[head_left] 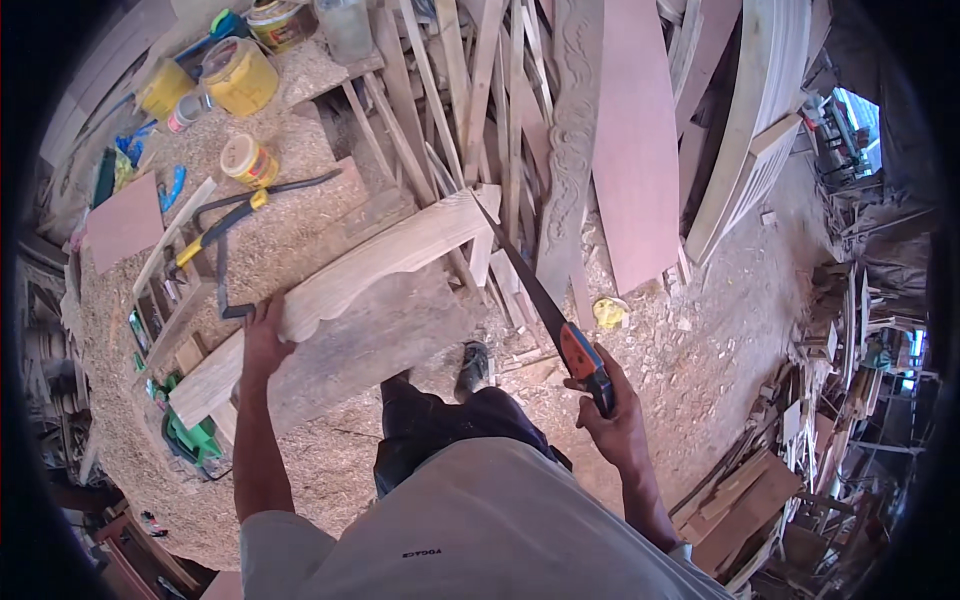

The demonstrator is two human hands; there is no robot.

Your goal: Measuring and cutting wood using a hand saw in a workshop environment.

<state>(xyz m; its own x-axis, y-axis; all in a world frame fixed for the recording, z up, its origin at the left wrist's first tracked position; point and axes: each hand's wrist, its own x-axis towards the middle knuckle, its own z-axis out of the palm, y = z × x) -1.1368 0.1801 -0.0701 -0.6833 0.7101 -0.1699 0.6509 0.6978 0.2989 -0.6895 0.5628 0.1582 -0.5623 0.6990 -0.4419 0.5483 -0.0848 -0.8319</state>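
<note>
- The wood is everywhere of different texture: at 1 o'clock a grey-brown plank with carved scrolls, beside it a smooth pinkish panel with curved sides
- Curly, pale shavings cover the ground, and between 10 and 11 o'clock stand yellow plastic tubs (dusty ones)
- The long board goes from 8 o'clock to 12 o'clock, across a flat, worn wooden surface; it is pale, with visible grain, and its lower edge is cut in wavy curves
- The handsaw has a dark, narrowing blade and an orange-and-black handle at 4 o'clock; its tip is at the board's 12 o'clock end, but contact I cannot tell
- The right hand has fingers wrapped around this handle
- The left hand, at 9 o'clock, lays its fingers on the board; whether they squeeze it, I cannot tell
</note>
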